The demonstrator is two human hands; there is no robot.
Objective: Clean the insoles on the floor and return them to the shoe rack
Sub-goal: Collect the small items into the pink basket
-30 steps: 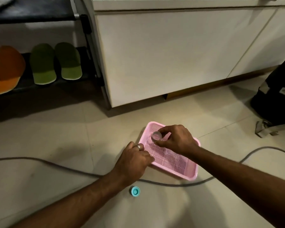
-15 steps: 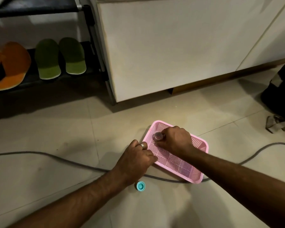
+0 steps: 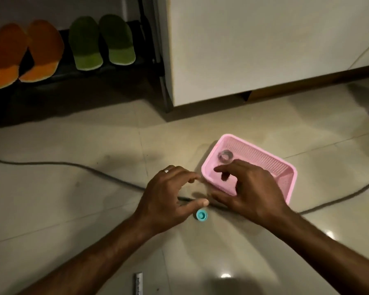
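A pair of orange insoles (image 3: 25,54) and a pair of green insoles (image 3: 101,42) lie on the lower shelf of the dark shoe rack (image 3: 156,67) at the upper left. On the floor stands a pink perforated tray (image 3: 271,162) with a small round clear cap (image 3: 225,156) in its far corner. My right hand (image 3: 249,188) hovers over the tray's near end, fingers apart, holding nothing. My left hand (image 3: 170,194) is just left of the tray, open, thumb above a small teal cap (image 3: 201,215) on the tiles.
A grey cable (image 3: 73,165) runs across the floor under both hands. A white cabinet (image 3: 264,43) stands behind the tray, right of the rack. A small white stick-like object (image 3: 138,283) lies at the bottom edge.
My right hand has let go of the clear cap, which now rests in the tray, and pulled back. My left hand has come off the tray's edge and opened.
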